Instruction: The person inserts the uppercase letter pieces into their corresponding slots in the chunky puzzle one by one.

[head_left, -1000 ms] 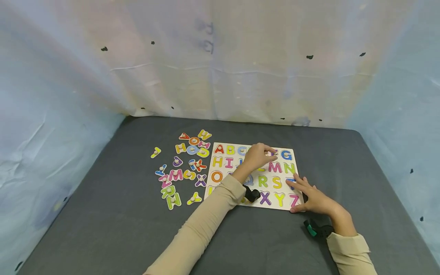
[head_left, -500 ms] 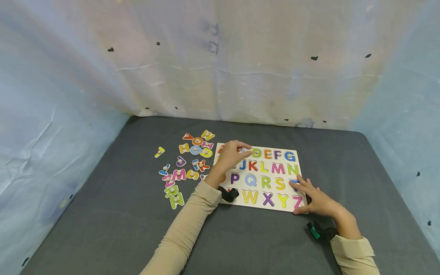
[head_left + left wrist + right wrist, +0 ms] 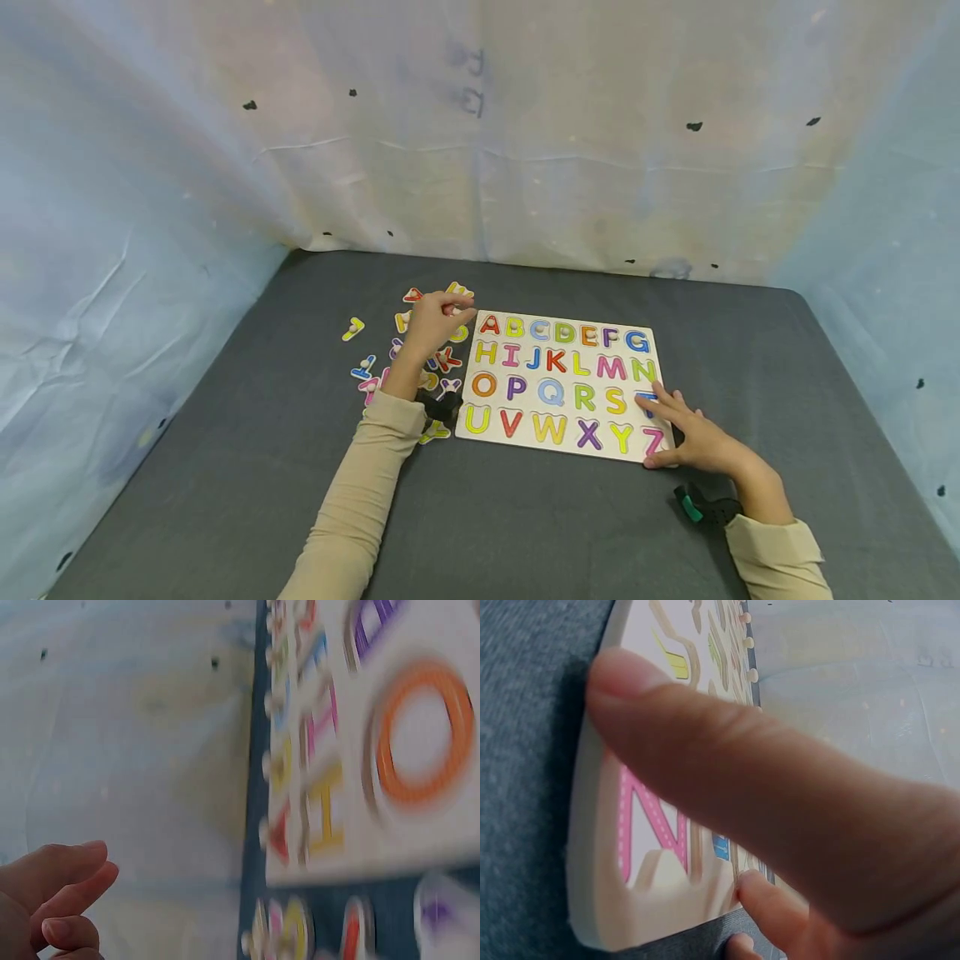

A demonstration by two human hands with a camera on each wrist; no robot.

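Observation:
A white wooden alphabet board (image 3: 551,455) lies on the table, its top row A to G filled with knobbed letter pieces. The lower rows show printed letters in bare recesses. My left hand (image 3: 433,323) hovers over the loose knobbed letter pieces left of the board, partly hiding them. In the left wrist view its fingers (image 3: 71,862) are loosely bent, with nothing seen between them. My right hand (image 3: 697,437) rests on the board's right-hand corner, fingers spread near the T and the thumb (image 3: 705,739) lying across the near edge by the Z.
Loose pieces lie left of the board, among them a yellow L-shaped one (image 3: 353,328), a blue one (image 3: 363,367) and a red K (image 3: 447,360). A dark grey cloth (image 3: 225,467) covers the table. Pale sheets (image 3: 555,192) hang behind and at both sides.
My left hand has drawn back leftward from the F in the top row to the loose pieces, leaving the F piece in place. My right hand stays on the board's corner.

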